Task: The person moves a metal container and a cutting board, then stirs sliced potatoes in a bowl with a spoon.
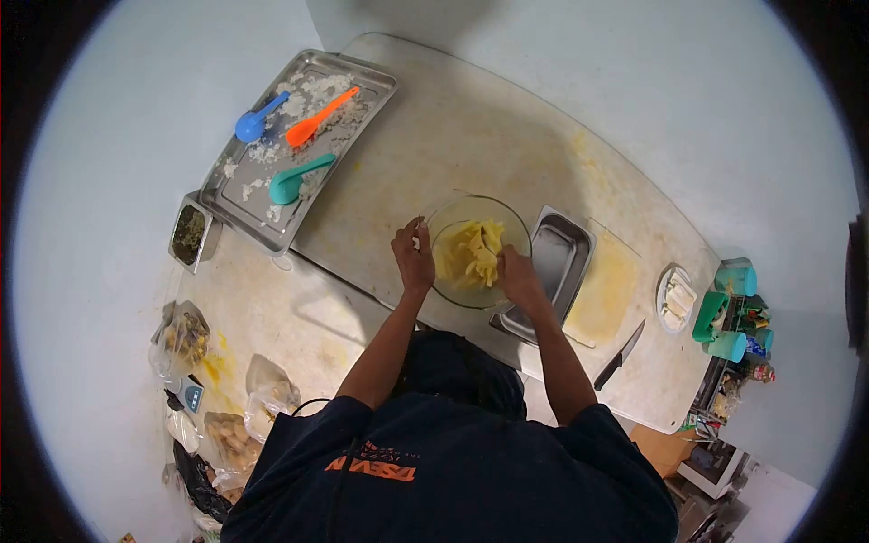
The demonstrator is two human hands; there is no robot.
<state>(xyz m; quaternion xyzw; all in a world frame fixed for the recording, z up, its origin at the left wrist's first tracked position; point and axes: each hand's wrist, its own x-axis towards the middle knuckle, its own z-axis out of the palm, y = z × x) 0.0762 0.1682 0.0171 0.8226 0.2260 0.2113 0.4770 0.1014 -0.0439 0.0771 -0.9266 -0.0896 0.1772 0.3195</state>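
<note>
Bowl of yellow pieces on the counter: left hand grips its rim, right hand fingers closed on pieces; mixing looks underway, unfinished.

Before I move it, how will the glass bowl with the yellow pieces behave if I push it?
The glass bowl looks smooth, so it probably slides easily on the table. It seems fragile. Its wide shape should resist tipping, and the left hand steadies its rim.
</note>
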